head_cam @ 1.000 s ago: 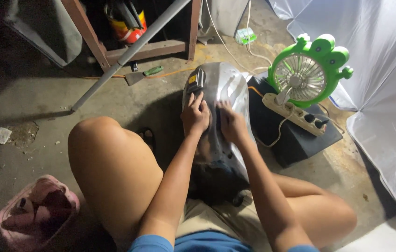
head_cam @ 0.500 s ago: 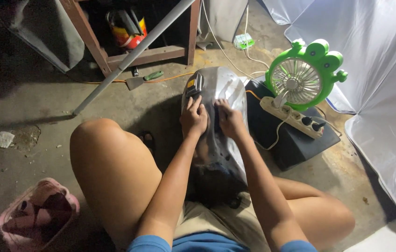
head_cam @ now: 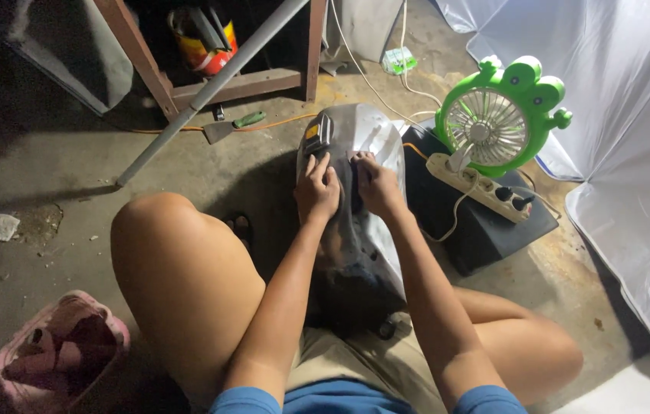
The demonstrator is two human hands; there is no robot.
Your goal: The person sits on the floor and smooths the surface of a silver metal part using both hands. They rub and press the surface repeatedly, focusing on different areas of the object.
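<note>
Left hand (head_cam: 316,190) and right hand (head_cam: 375,184) side by side, fingers curled and pressed onto silver motorcycle panel (head_cam: 367,142) on floor (head_cam: 72,184); green fan (head_cam: 497,123) just beside.

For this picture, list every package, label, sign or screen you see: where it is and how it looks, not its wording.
Yellow label: small rectangle on the silver-grey panel, just above the left hand.
Tin can: under the wooden frame at the top, round, red and yellow wrap.
Small packet: on the floor near the top, pale green and white.
No signs or screens.
</note>
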